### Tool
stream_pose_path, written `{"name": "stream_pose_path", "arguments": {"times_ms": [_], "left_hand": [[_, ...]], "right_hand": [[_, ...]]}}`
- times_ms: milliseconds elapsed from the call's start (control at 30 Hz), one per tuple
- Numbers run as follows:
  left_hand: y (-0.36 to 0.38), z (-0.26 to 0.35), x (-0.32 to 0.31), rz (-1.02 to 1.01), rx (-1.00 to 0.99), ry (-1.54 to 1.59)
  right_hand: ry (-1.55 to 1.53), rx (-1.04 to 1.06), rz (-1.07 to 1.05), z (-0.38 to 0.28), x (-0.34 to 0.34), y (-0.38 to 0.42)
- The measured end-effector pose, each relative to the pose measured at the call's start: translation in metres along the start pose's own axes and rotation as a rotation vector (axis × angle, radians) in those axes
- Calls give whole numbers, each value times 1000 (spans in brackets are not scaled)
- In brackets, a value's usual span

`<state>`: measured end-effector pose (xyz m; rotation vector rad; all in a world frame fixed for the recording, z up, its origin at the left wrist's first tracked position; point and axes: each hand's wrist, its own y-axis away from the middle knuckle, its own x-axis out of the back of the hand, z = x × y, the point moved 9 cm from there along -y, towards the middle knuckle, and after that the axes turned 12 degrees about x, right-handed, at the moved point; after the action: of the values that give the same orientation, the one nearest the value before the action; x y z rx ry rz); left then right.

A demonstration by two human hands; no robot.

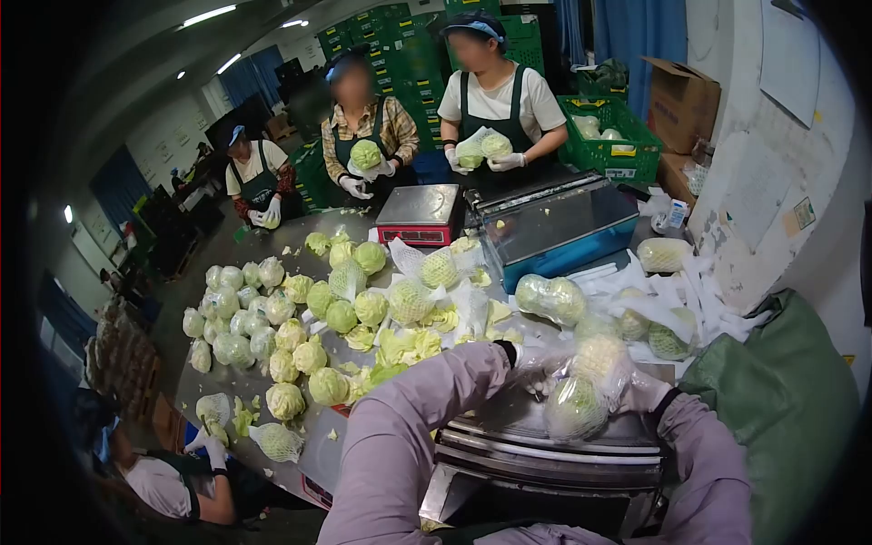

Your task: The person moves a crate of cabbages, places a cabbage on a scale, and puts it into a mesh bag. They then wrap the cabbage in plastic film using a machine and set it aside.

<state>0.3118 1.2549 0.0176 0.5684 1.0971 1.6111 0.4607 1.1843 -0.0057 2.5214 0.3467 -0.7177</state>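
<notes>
Both my gloved hands hold a cabbage in a clear plastic bag (581, 392) over a metal sealing machine (554, 454) in front of me. My left hand (538, 371) grips the bag's left side, with its lilac sleeve reaching in from below. My right hand (641, 392) grips the bag's right side. The bag's top bulges with white netting around the cabbage.
A big table (272, 241) carries several loose and net-wrapped cabbages (309, 356) and cut leaves. Beyond it stand a scale (420, 214), a blue film wrapper (554, 222) and three aproned people holding cabbages. A green crate (610, 136) and a green sack (781, 400) sit on the right.
</notes>
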Motion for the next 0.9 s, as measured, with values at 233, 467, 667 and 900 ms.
{"name": "stream_pose_path", "arguments": {"times_ms": [233,467,667,900], "left_hand": [[8,-32,110,595,-416,-310],[17,23,5,772,-832,-1011],[4,17,1,626,-935,-781],[140,6,-88,375,-933,-476]], "right_hand": [[306,323,179,-22,62,41],[1754,843,49,-44,-32,32],[1614,938,105,-32,-24,18],[1249,716,-167,-14,-98,81]]}}
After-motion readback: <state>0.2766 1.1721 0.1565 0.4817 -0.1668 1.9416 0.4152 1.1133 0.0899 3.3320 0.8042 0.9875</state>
